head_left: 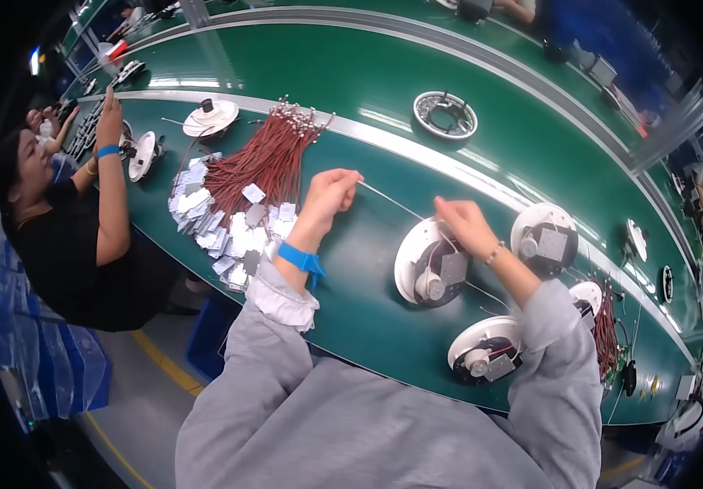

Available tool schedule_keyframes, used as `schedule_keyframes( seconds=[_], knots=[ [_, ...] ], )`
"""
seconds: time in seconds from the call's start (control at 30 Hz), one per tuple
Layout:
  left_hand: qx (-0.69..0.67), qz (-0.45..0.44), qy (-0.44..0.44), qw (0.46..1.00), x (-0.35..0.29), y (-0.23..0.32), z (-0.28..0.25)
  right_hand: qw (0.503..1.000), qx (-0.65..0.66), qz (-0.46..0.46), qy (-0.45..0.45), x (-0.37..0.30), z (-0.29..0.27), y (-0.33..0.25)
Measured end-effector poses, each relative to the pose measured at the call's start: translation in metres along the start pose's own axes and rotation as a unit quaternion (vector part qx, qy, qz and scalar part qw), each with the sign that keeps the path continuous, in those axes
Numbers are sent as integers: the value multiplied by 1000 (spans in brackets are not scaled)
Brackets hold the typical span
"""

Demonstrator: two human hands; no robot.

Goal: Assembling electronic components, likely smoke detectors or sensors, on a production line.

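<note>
My left hand, a blue band on its wrist, is closed in a pinch on the end of a thin pale cord. The cord runs slantwise down to the upper edge of a round white fixture. On the fixture's dark inner side sit a grey plate and a small round motor-like part. My right hand is over the fixture's upper right edge with its fingers drawn together. What they hold, if anything, is hidden from view. Reddish wires show below that hand.
Left of my left hand lies a large bundle of red-brown wires with white tags. Similar fixtures stand at right and near the front edge. A ring-shaped part sits on the green belt. A co-worker works at left.
</note>
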State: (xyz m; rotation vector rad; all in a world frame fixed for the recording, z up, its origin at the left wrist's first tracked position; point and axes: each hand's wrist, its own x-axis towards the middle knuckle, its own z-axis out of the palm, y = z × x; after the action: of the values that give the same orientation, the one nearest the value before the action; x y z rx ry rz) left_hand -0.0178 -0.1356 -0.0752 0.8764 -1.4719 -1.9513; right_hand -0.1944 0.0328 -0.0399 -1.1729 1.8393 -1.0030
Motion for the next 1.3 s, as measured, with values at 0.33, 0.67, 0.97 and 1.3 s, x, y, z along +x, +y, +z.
schedule_keyframes(
  seconds=[0.33,0.67,0.97,1.3],
  knots=[
    [725,95,189,656,19,23,-70,995,-47,-2,89,-10,-20,-11],
    [686,221,169,672,35,51,-123,967,5,-82,241,-142,-99,-33],
    [730,188,52,655,25,50,-109,701,-361,407,461,-320,-186,112],
    [650,251,162,699,43,89,-182,640,-327,490,493,-383,-227,180]
  ],
)
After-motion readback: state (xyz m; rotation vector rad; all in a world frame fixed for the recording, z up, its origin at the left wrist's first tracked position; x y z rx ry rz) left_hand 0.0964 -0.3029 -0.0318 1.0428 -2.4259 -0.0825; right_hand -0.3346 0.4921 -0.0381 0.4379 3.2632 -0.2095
